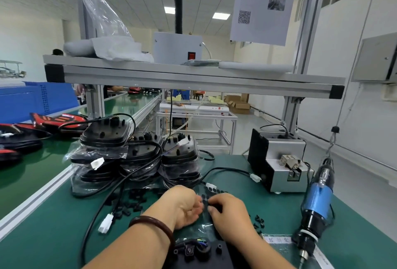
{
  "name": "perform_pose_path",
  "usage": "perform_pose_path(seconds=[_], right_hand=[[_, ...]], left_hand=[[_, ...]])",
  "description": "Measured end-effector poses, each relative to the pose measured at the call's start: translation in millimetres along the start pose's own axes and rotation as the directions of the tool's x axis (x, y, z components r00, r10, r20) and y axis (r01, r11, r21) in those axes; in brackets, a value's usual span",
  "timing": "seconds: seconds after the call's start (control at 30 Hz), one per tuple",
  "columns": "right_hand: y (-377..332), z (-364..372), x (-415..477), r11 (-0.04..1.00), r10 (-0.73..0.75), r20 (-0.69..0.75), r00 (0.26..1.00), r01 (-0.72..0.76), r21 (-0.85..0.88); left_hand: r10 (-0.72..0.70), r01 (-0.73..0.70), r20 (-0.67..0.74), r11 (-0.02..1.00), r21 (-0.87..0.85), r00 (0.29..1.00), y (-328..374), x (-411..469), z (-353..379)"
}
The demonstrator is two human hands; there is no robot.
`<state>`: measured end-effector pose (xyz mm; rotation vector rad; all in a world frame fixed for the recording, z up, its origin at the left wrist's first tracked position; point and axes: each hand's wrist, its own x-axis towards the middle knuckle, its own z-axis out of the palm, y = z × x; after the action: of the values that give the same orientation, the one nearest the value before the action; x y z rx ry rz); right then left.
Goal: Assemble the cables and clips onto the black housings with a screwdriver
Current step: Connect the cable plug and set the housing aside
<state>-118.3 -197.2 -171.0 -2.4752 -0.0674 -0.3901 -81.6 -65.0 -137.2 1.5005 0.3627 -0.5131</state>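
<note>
The left hand and the right hand are held close together above the black housing. The housing lies at the near edge of the green table, partly under a clear plastic bag. The fingers of both hands are curled toward each other, but it cannot be told what, if anything, is pinched between them, because this spot is blurred. Small black clips are scattered just beside the hands. They are judged to be light, stiff and easily lost, so each one is best taken by its sides with the fingertips. The cable is judged to be soft and springy, and it is better held near its white plug. The screwdriver hangs at the right and is not touched.
</note>
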Motion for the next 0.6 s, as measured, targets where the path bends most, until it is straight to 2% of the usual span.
perform_pose_path(seconds=[0.1, 0.2, 0.33, 0.43, 0.6], right_hand=[[-2.6, 0.1, 0.2, 0.999, -0.031, -0.014, 0.999, 0.031, -0.041], [-4.8, -0.3, 0.5, 0.996, -0.044, -0.020, 0.999, 0.043, -0.072], [-5.0, 1.7, 1.0, 0.994, -0.065, -0.045, 0.997, 0.061, -0.086], [-5.6, 1.3, 0.8, 0.993, -0.083, -0.055, 0.995, 0.078, -0.092], [-6.0, -0.7, 0.5, 0.989, -0.099, -0.059, 0.993, 0.092, -0.118]], left_hand=[[0.096, -0.090, -0.046, 0.989, 0.119, 0.994, -4.0, -4.7, 5.7], [0.159, -0.157, -0.005, 0.977, 0.142, 0.987, -2.6, -5.6, 9.4], [0.241, -0.234, 0.005, 0.936, 0.265, 0.971, -3.6, -1.3, 10.3], [0.359, -0.315, -0.042, 0.865, 0.391, 0.932, -6.8, -1.3, 10.4], [0.483, -0.402, -0.024, 0.753, 0.521, 0.875, -10.8, -3.7, 12.8]])
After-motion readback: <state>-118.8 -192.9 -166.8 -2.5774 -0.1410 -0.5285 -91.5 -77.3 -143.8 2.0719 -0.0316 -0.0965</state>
